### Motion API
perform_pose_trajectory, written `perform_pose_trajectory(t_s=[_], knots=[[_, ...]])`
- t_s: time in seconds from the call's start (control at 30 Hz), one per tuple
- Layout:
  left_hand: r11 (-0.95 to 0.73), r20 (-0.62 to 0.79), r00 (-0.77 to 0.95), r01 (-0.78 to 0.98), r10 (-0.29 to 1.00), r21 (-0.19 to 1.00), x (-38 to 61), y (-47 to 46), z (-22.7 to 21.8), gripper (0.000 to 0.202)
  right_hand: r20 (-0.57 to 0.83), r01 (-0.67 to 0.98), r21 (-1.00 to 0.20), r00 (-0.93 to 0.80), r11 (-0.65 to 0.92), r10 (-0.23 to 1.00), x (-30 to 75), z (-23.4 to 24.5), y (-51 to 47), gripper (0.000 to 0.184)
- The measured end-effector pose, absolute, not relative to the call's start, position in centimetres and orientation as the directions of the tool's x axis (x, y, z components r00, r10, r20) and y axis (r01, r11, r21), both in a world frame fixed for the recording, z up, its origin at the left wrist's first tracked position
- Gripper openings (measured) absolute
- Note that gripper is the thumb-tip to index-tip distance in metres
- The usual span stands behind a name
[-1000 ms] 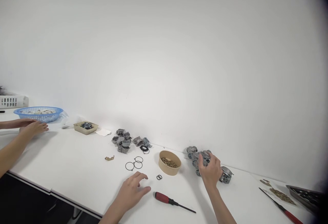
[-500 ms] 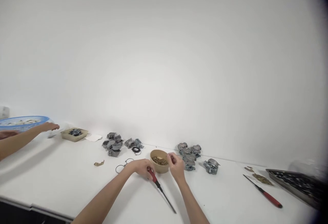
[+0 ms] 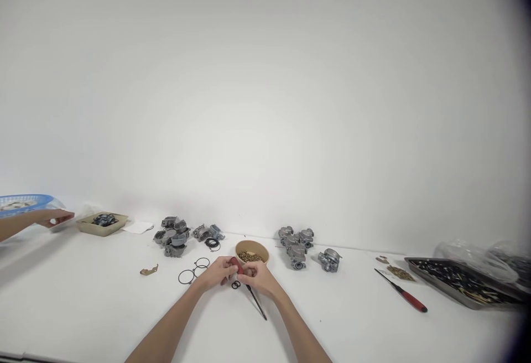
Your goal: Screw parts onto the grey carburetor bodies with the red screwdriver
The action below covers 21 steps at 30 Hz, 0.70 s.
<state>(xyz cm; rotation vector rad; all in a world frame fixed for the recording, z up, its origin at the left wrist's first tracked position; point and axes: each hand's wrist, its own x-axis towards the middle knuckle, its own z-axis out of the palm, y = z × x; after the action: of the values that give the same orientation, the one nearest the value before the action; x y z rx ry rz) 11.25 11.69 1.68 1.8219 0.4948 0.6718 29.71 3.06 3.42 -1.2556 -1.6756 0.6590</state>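
Observation:
My left hand [image 3: 218, 273] is closed round the red handle of a screwdriver [image 3: 254, 300], whose dark shaft points down toward me. My right hand [image 3: 259, 276] is closed right beside it, fingers pinched at the handle; what it pinches is too small to name. Both hands meet just in front of a tan bowl of small brass parts [image 3: 251, 251]. Two small black rings [image 3: 235, 285] lie under the hands. Larger black O-rings [image 3: 191, 270] lie to the left.
Grey metal castings sit in groups at the back left [image 3: 173, 236] and back right [image 3: 299, 244]. A second red screwdriver [image 3: 403, 291] and a dark tray of parts [image 3: 460, 281] lie right. Another person's hand [image 3: 52, 218] reaches near a blue basket [image 3: 20, 203] and tan tray [image 3: 102, 222].
My left hand picked up the red screwdriver. My right hand left the castings, passed over the bowl and joined the left at the handle. The view swung right.

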Motion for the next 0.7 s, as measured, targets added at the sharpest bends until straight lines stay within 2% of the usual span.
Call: perform_pose_trajectory(t_s=[0.17, 0.3, 0.43, 0.7], knots=[[-0.44, 0.199, 0.702, 0.18, 0.684, 0.88, 10.9, 11.6, 1.7, 0.044, 0.367, 0.37, -0.865, 0.004, 0.34, 0.93, 30.4, 3.2, 4.1, 0.037], [-0.577, 0.219, 0.695, 0.333, 0.685, 0.746, 9.9, 12.0, 1.3, 0.032, 0.473, 0.277, -0.868, 0.205, 0.412, 0.857, 31.3, 3.6, 4.5, 0.043], [-0.604, 0.195, 0.726, 0.357, 0.66, 0.712, 9.7, 12.4, 0.9, 0.026, 0.493, 0.228, -0.87, 0.344, 0.438, 0.799, 31.8, 3.8, 4.4, 0.046], [-0.601, 0.177, 0.72, 0.388, 0.671, 0.699, 10.1, 13.4, 0.1, 0.026, 0.497, 0.183, -0.868, 0.306, 0.462, 0.812, 31.7, 3.2, 4.5, 0.046]])
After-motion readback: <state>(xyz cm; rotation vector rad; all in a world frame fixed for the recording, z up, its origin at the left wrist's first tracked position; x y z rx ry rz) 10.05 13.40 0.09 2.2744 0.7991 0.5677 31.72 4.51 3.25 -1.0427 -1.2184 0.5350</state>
